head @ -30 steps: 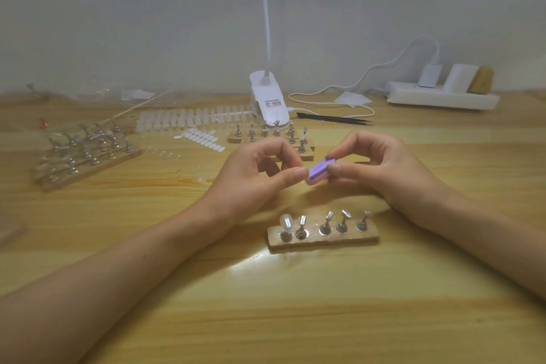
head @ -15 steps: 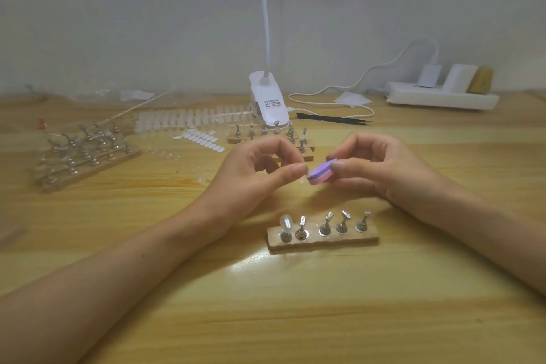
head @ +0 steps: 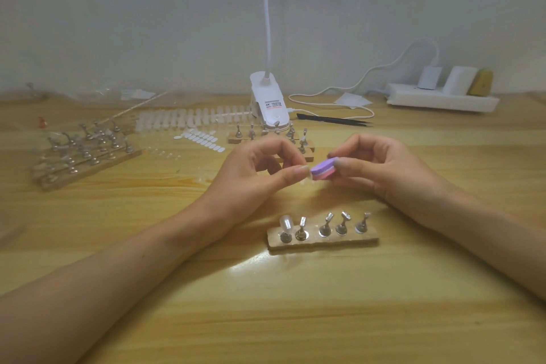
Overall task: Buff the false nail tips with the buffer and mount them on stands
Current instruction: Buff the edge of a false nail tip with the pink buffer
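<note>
Buffer (head: 323, 172), purple over pink, pinched in right hand (head: 381, 170), meets faint clear nail tip (head: 307, 178) pinched by left hand (head: 254, 176) above bench (head: 266, 310). Stand block (head: 322, 241) nearer; mounted tip (head: 286, 222) on leftmost peg.

Glossy wooden table (head: 295, 319), shiny metal stands (head: 325, 226) on a rough wooden base (head: 322, 244), matt foam-like buffer (head: 323, 171).

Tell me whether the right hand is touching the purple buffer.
Touching. The head view shows the right hand pinching the buffer: thumb and fingertips are closed on the end nearest that hand, with no gap between them and the block.
</note>
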Demonstrator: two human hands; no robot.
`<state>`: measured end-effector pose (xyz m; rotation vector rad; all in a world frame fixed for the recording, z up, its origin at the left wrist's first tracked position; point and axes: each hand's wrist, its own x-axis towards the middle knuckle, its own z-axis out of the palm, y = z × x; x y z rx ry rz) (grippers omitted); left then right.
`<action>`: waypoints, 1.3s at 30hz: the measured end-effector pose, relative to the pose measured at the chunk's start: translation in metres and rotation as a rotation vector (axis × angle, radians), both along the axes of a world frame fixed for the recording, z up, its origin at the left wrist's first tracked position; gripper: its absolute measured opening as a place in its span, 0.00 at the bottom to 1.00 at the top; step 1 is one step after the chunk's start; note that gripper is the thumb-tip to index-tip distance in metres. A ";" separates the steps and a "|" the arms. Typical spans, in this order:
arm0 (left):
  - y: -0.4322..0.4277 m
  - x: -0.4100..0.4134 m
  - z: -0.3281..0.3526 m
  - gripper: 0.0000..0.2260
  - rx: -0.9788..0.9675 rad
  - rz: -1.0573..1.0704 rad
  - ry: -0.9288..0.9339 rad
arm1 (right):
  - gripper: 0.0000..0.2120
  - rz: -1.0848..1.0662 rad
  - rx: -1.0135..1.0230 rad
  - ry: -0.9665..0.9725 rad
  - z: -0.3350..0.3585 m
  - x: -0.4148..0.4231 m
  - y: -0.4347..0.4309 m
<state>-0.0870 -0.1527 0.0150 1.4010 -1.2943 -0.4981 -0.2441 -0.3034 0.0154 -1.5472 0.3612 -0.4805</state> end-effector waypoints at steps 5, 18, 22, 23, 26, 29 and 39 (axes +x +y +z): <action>0.001 -0.001 0.000 0.06 0.001 -0.011 0.001 | 0.09 0.028 -0.066 0.034 0.000 0.000 0.001; 0.000 0.001 -0.002 0.07 -0.011 -0.002 -0.045 | 0.05 0.077 -0.094 0.015 -0.001 -0.001 0.009; -0.001 0.001 -0.002 0.06 -0.006 0.019 -0.046 | 0.06 -0.025 -0.052 0.006 0.001 -0.001 0.005; -0.001 0.000 -0.002 0.06 -0.007 0.018 -0.056 | 0.05 0.042 -0.049 0.024 0.000 -0.001 0.007; -0.001 0.000 -0.002 0.07 -0.008 0.013 -0.078 | 0.06 0.043 -0.083 0.032 -0.002 0.000 0.009; -0.001 0.000 -0.001 0.07 -0.009 0.026 -0.067 | 0.08 0.010 -0.089 0.039 -0.001 -0.002 0.009; 0.000 -0.002 -0.001 0.07 -0.005 0.007 -0.131 | 0.13 -0.041 -0.046 0.011 -0.003 0.000 0.000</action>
